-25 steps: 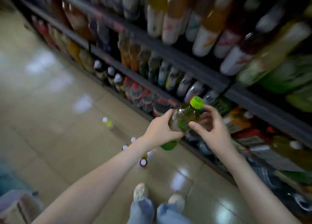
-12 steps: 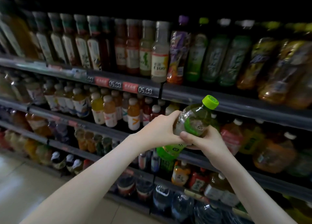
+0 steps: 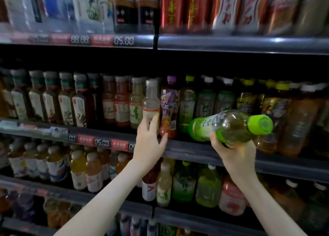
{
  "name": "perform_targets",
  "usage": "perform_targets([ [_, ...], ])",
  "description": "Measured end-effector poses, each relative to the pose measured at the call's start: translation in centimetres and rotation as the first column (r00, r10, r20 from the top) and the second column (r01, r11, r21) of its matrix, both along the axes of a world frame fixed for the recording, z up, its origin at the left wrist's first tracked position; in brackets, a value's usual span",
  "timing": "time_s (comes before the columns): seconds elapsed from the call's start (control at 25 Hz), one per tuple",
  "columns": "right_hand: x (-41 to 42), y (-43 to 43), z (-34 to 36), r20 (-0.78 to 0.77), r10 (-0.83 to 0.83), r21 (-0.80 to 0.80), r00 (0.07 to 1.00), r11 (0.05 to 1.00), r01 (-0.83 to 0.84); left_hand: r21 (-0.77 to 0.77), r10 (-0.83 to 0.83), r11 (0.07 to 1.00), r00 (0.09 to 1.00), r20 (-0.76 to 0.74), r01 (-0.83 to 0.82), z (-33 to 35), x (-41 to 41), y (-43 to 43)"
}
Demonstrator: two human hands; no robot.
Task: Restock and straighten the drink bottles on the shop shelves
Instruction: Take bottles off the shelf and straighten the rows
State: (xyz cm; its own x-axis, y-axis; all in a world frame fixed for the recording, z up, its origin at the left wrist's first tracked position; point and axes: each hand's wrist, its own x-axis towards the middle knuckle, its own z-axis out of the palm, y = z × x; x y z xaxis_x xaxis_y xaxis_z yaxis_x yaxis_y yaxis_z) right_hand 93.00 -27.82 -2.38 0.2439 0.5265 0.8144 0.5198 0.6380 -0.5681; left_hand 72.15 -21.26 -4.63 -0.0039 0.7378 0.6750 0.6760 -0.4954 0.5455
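Grasping a green-capped bottle [image 3: 226,127] round its upper body, the right hand [image 3: 236,157] holds it tipped almost onto its side just above the palm. The cap points off to the right and the base toward the left hand [image 3: 149,143], in front of the middle shelf's row. The bottle is clear plastic holding yellow-green liquid, with a bright green cap and a green wrap whose white lettering is too blurred to read. The left hand is unclenched, its fingers extended up over the lower part of a pale bottle [image 3: 151,100] and its thumb beside a purple-capped bottle [image 3: 169,107]; contact cannot be judged. Behind this hand runs the shelf rail [image 3: 192,149]; to the hand's left a price tag [image 3: 101,142] reads "05.00", flanked by red tags [image 3: 85,140] bearing unreadable white characters. High above the hand, the upper rail [image 3: 231,43] carries upper displays [image 3: 79,39] reading "88.88" and "05.00".
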Motion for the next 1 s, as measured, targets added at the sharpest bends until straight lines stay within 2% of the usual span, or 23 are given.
perform_targets([
  [0.08, -0.3, 2.6, 1.3, -0.005, -0.064, -0.06, 0.998, 0.996, 0.064, -0.13, 0.079, 0.989, 0.995, 0.055, -0.072, 0.4, -0.8, 2.3],
  [0.2, -1.8, 6.3, 3.0, -0.077, -0.07, -0.283, 0.995, 0.958, 0.046, -0.164, 0.104, 0.981, 0.994, 0.023, -0.099, 1.5, -1.6, 5.1],
  [0.36, -3.4, 10.9, 4.4, 0.082, -0.084, -0.507, 0.993, 0.854, 0.114, -0.196, -0.085, 0.976, 0.993, 0.083, 0.1, 1.6, -1.7, 7.7],
  [0.48, -4.2, 12.7, 4.9, 0.164, -0.051, -0.595, 0.985, 0.791, 0.14, -0.159, -0.096, 0.981, 0.991, 0.094, 0.11, 1.8, -1.7, 9.4],
  [0.76, -6.3, 11.2, 2.6, 0.134, -0.116, -0.57, 0.984, 0.803, 0.172, -0.129, -0.052, 0.99, 0.998, 0.028, 0.055, 2.0, -1.6, 9.3],
  [0.84, -7.0, 9.7, 0.2, 0.214, -0.149, -0.523, 0.966, 0.817, 0.242, -0.023, 0.009, 1.0, 0.999, -0.05, -0.011, 0.6, -1.9, 7.4],
  [0.92, -7.9, 7.2, -2.2, 0.321, -0.183, -0.449, 0.929, 0.835, 0.32, 0.157, 0.038, 0.987, 0.997, -0.073, -0.026, -2.0, -2.9, 5.1],
  [1.0, -8.7, 4.8, -4.3, 0.425, -0.227, -0.293, 0.876, 0.881, 0.371, 0.272, 0.052, 0.962, 0.995, -0.08, -0.028, -5.5, -4.3, 2.1],
])
